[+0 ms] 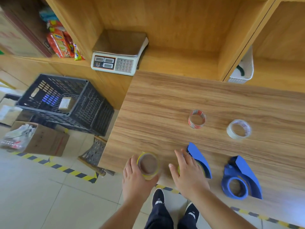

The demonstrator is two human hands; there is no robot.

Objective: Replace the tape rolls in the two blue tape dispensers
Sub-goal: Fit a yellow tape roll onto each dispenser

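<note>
My left hand [137,177] holds a yellow-edged tape roll [148,165] at the near edge of the table [165,100]. The fingers curl around its left side and the thumb seems to be under it, so I think I hold it there to keep it ready for loading. My right hand [189,172] lies flat on the first blue dispenser [199,159], fingers spread and pressing down, not wrapped around it. I think that is to keep the dispenser from sliding. A bit of yellow tape shows under those fingers, but I cannot tell if that roll is fully seated. The second blue dispenser [241,177] sits well off to the right of my right hand, with no one touching it, and its ring looks empty. Past my fingertips, farther up the table, a red-printed roll [196,119] and a clear roll [239,129] lie flat, apart from each other, maybe spares or old ones.
</note>
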